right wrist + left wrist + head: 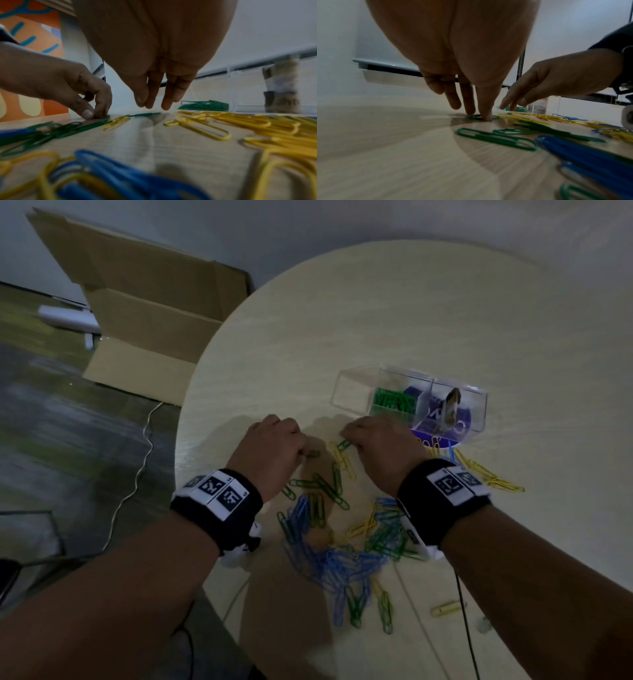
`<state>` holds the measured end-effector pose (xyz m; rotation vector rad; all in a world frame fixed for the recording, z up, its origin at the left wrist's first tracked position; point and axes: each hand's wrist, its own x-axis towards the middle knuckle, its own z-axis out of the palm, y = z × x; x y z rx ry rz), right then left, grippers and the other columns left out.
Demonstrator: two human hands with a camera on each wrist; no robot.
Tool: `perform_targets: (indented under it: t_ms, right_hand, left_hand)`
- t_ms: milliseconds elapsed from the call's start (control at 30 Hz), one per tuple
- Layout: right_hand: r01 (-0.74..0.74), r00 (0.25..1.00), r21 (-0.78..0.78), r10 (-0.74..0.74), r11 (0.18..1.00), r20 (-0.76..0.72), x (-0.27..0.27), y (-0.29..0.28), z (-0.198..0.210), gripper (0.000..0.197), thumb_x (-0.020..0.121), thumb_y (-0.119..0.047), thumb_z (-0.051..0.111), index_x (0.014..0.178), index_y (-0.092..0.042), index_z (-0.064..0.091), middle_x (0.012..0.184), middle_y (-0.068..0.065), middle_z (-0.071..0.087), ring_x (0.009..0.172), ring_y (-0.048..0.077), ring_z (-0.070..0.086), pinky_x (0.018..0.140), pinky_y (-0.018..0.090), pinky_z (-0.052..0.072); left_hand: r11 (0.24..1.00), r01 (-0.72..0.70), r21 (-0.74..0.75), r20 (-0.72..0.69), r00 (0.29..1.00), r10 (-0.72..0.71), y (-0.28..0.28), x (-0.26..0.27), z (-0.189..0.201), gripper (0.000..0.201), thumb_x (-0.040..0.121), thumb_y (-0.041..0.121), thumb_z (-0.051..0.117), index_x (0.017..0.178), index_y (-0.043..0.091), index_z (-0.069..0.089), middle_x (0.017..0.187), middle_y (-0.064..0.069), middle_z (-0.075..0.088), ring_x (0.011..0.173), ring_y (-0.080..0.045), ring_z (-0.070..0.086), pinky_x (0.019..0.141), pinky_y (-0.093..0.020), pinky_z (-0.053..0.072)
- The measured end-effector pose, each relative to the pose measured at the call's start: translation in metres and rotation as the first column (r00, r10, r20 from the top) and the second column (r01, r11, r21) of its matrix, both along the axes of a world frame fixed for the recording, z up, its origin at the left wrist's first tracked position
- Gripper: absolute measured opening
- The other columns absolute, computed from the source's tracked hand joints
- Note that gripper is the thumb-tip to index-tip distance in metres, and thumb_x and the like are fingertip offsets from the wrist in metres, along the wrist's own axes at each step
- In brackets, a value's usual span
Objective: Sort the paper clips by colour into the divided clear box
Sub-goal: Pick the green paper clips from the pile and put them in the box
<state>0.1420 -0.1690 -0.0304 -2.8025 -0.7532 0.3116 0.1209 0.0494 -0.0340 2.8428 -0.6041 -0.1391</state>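
Observation:
Green (325, 487), blue (335, 566) and yellow paper clips (486, 474) lie mixed on the round table. Behind them stands the divided clear box (349, 392), with green clips (394, 402) in its middle compartment. My left hand (306, 453) pinches a green clip (476, 117) against the tabletop between thumb and forefinger. In the right wrist view, that pinch (96, 113) is at the left. My right hand (152, 106) hovers with straight fingers just above another green clip (145, 114) and holds nothing. It is close in front of the box.
The table's curved edge (181, 440) runs just left of my left hand. A cardboard box (144, 313) and a white cable (137, 474) are on the floor beyond it. A brownish object (450, 409) stands in the box's right compartment. A thin black cable (462, 611) crosses the table near my right forearm.

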Motion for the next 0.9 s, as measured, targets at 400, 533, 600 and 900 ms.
perform_targets:
  t_ms: [400, 533, 600, 900]
  right_hand:
    - [0.285, 0.946, 0.046, -0.288, 0.957, 0.148, -0.034, -0.02, -0.004, 0.036, 0.084, -0.018, 0.058, 0.12, -0.014, 0.061, 0.118, 0.008, 0.06, 0.1, 0.035, 0.052, 0.089, 0.044, 0.047]
    - [0.256, 0.966, -0.019, -0.255, 0.966, 0.049, -0.016, -0.016, -0.008, 0.032, 0.077, -0.006, 0.056, 0.104, -0.016, 0.069, 0.101, 0.011, 0.066, 0.092, 0.038, 0.055, 0.086, 0.043, 0.046]
    - [0.289, 0.957, 0.007, -0.289, 0.957, -0.015, -0.012, -0.016, -0.004, 0.03, 0.078, -0.004, 0.054, 0.102, -0.015, 0.069, 0.097, 0.015, 0.065, 0.094, 0.039, 0.056, 0.086, 0.041, 0.045]
    - [0.388, 0.912, 0.103, -0.365, 0.916, -0.189, -0.025, -0.016, 0.006, 0.019, 0.089, -0.011, 0.05, 0.099, -0.017, 0.065, 0.105, 0.012, 0.057, 0.095, 0.032, 0.056, 0.082, 0.036, 0.045]
  left_hand:
    - [0.987, -0.122, -0.103, -0.11, 0.988, 0.11, -0.005, -0.01, -0.004, 0.01, 0.089, 0.017, 0.063, 0.098, 0.015, 0.067, 0.095, -0.006, 0.062, 0.091, -0.03, 0.054, 0.077, -0.041, 0.047]
    - [0.981, -0.164, -0.101, -0.243, 0.961, 0.136, -0.007, -0.005, -0.001, 0.008, 0.093, 0.017, 0.056, 0.096, 0.017, 0.063, 0.092, -0.001, 0.054, 0.094, -0.025, 0.05, 0.079, -0.035, 0.041]
    - [0.986, -0.101, -0.131, -0.241, 0.968, 0.068, -0.01, -0.008, 0.002, 0.009, 0.092, 0.017, 0.056, 0.095, 0.018, 0.065, 0.088, 0.001, 0.056, 0.092, -0.023, 0.052, 0.074, -0.031, 0.036]
    - [0.98, -0.032, -0.195, -0.189, 0.982, -0.006, 0.009, -0.041, -0.006, 0.026, 0.093, 0.015, 0.06, 0.117, 0.021, 0.069, 0.09, -0.004, 0.063, 0.087, -0.029, 0.057, 0.076, -0.038, 0.048]
